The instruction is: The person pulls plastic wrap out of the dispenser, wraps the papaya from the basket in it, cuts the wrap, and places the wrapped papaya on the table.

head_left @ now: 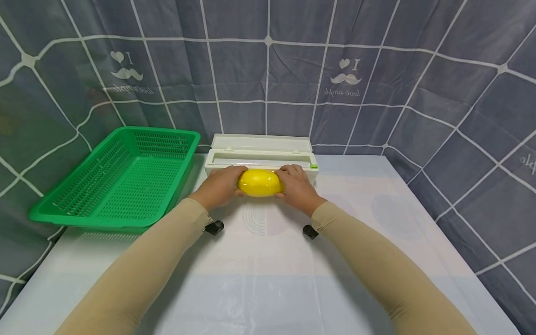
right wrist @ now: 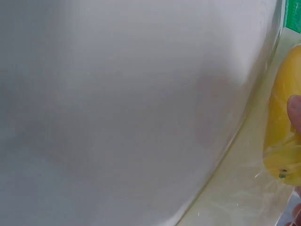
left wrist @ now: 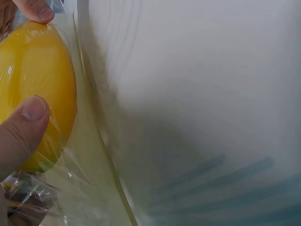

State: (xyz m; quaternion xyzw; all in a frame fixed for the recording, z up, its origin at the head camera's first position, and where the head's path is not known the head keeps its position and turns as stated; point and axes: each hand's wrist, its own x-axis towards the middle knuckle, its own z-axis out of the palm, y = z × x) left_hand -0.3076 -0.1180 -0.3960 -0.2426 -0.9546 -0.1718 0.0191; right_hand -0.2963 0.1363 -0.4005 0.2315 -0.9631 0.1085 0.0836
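A glossy yellow oval fruit [head_left: 260, 183] lies between my two hands, with clear cling film [left wrist: 84, 188] over its skin. My left hand [head_left: 220, 186] holds it at the left end, the thumb [left wrist: 23, 134] pressed on the near side. On the opposite end my right hand [head_left: 298, 187] grips it in the same way. Loose, crinkled film spreads below the fruit in the left wrist view. A small dark stem spot [right wrist: 283, 173] shows at one end in the right wrist view. Right behind the hands stands a white cling film dispenser [head_left: 217, 158] with its lid [head_left: 261, 142] raised.
To the left sits a green plastic basket [head_left: 161, 214] with slotted walls. A pale patterned cloth covers the table [head_left: 268, 288]. Grey curtains [head_left: 238, 70] with white grid lines hang close along the back and both sides.
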